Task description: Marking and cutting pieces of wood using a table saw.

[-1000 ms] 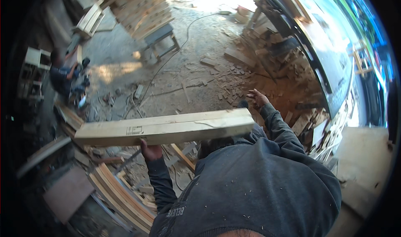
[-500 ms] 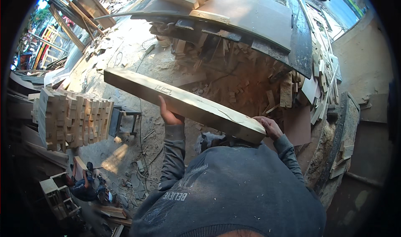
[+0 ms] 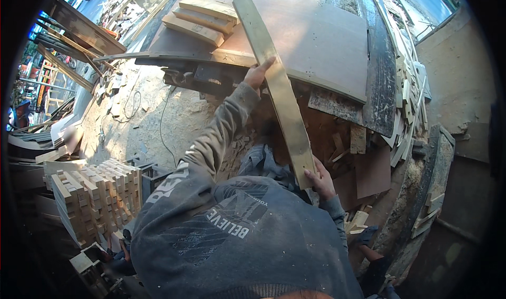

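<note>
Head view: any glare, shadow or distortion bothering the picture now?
Head view: the long plank, with the left hand and right hand on it, is readable; head view: bright light washes the floor at left, while much beneath the tabletop is shadowed; head view: fisheye distortion bends edges near the black rim.

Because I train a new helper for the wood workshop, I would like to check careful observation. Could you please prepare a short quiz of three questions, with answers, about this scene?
1. Which of the person's hands is nearer to the end of the long board beside the body?
2. True or false: the left hand holds nothing.
3. Fill in: seen from the person, the short timber pieces lie on the table to the ____ of the long board.

Key:
1. The right hand.
2. False; it grips the long board.
3. Left.
</note>
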`<action>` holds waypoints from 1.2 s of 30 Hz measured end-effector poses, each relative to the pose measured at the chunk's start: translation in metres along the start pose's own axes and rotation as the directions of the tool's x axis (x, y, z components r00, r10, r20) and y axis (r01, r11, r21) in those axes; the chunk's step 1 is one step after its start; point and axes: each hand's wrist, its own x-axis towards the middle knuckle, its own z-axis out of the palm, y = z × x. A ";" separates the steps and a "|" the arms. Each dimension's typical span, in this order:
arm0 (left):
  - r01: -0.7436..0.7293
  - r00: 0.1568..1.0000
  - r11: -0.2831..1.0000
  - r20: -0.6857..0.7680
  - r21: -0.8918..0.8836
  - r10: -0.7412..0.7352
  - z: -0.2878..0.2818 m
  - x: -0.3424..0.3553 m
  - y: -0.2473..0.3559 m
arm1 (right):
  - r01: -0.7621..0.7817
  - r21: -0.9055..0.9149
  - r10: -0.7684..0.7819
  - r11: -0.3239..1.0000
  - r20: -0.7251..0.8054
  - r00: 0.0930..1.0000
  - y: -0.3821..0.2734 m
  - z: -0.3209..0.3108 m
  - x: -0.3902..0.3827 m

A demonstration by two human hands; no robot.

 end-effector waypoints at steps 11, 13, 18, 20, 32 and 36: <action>-0.331 0.895 -0.002 0.314 0.944 0.316 -0.079 0.272 0.176 | -0.038 0.016 0.041 0.999 -0.285 0.958 -0.100 0.144 0.307; -0.319 0.814 -0.462 0.489 0.828 0.313 -0.091 0.273 0.186 | -0.009 -0.012 0.005 1.000 -0.299 0.954 -0.087 0.137 0.318; -0.458 0.642 -0.874 0.740 0.161 -0.199 -0.086 0.283 0.176 | -0.177 -0.201 0.137 0.964 -0.197 0.971 -0.049 0.093 0.258; -0.481 0.611 -0.865 0.762 0.141 -0.215 -0.084 0.305 0.169 | -0.202 -0.198 0.163 0.959 -0.200 0.966 -0.030 0.083 0.233; -0.443 0.815 -0.896 0.436 0.043 -0.382 0.032 0.239 0.183 | -0.073 -0.123 0.033 0.990 -0.303 0.953 -0.017 0.029 0.178; -0.427 0.781 -0.893 0.555 0.139 -0.287 0.053 0.137 0.193 | -0.062 -0.048 0.045 0.997 -0.300 0.953 -0.037 -0.018 0.169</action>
